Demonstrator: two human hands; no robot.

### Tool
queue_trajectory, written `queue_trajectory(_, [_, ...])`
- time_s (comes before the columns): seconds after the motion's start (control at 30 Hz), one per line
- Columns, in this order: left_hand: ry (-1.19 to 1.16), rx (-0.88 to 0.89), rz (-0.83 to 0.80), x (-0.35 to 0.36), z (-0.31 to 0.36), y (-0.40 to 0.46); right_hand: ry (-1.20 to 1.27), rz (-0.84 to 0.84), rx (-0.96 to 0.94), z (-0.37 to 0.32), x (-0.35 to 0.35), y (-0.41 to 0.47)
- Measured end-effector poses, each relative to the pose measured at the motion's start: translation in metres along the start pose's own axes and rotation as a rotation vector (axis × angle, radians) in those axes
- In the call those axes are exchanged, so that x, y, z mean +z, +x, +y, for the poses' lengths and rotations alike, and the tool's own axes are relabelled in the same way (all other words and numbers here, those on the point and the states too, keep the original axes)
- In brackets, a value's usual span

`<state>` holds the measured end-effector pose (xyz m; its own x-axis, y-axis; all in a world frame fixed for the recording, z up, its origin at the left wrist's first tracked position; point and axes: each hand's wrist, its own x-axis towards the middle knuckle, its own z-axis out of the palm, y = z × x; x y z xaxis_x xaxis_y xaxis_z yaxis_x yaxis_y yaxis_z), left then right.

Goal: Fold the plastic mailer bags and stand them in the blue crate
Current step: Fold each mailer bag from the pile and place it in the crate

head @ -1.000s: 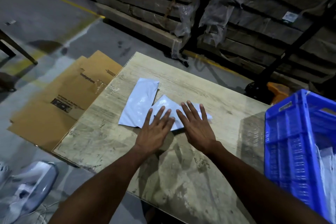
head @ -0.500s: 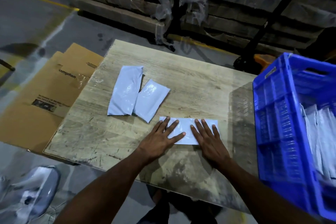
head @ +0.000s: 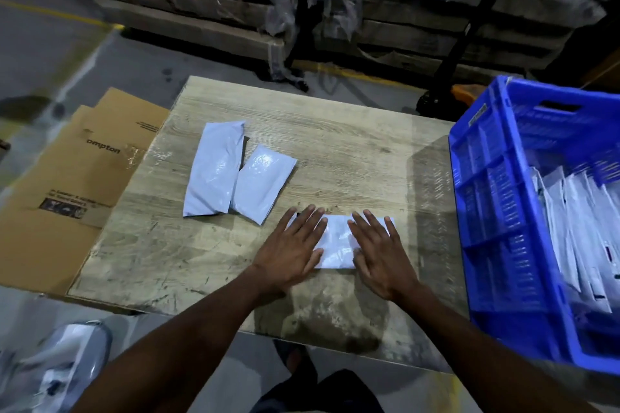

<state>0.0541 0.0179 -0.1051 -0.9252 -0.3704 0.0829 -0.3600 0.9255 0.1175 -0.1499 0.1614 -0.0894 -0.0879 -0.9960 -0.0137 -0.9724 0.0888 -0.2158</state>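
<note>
A white plastic mailer bag (head: 337, 241) lies flat on the wooden table (head: 352, 151) near its front middle. My left hand (head: 292, 251) presses flat on the bag's left end with straight fingers. My right hand (head: 379, 255) presses flat on its right end. Two more pale mailer bags, a long one (head: 214, 168) and a shorter one (head: 260, 188), lie side by side further back to the left. The blue crate (head: 496, 211) stands at the table's right edge, with several white folded mailers (head: 583, 231) upright inside it.
Flattened cardboard boxes (head: 77, 178) lie on the floor left of the table. A clear plastic bundle (head: 63, 369) sits on the floor at the lower left. Wrapped stacks of boards (head: 335, 3) and a black rack post fill the background.
Both hands slid one mailer from the pile toward the table's front and right; they now press flat on its two ends. The camera view has shifted toward the crate.
</note>
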Motion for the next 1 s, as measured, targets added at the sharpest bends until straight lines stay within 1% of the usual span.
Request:
queue_trajectory(0.13, [-0.17,-0.128,-0.054,0.009,0.034,0.045,-0.011,-0.02,0.022,0.004,0.012,0.019])
queue_trajectory(0.2, [-0.161,-0.164,-0.052,0.021,0.047,0.047,-0.054,-0.039,0.022,0.003,0.022,0.019])
queue_trajectory(0.27, [-0.113,-0.187,-0.003,0.029,0.052,0.038,-0.105,-0.022,0.033,0.002,0.029,0.013])
queue_trajectory(0.33, [-0.09,-0.189,0.049,0.034,0.051,0.034,-0.128,-0.001,0.048,0.0,0.031,0.01])
queue_trajectory(0.53, [-0.061,-0.185,0.09,0.042,0.052,0.031,-0.154,0.014,0.057,0.0,0.037,0.008])
queue_trajectory(0.83, [-0.063,-0.174,0.062,0.045,0.049,0.034,-0.138,0.046,0.078,0.001,0.041,0.012])
queue_trajectory(1.0, [-0.061,-0.196,0.022,0.045,0.049,0.035,-0.157,-0.003,0.092,0.002,0.039,0.011])
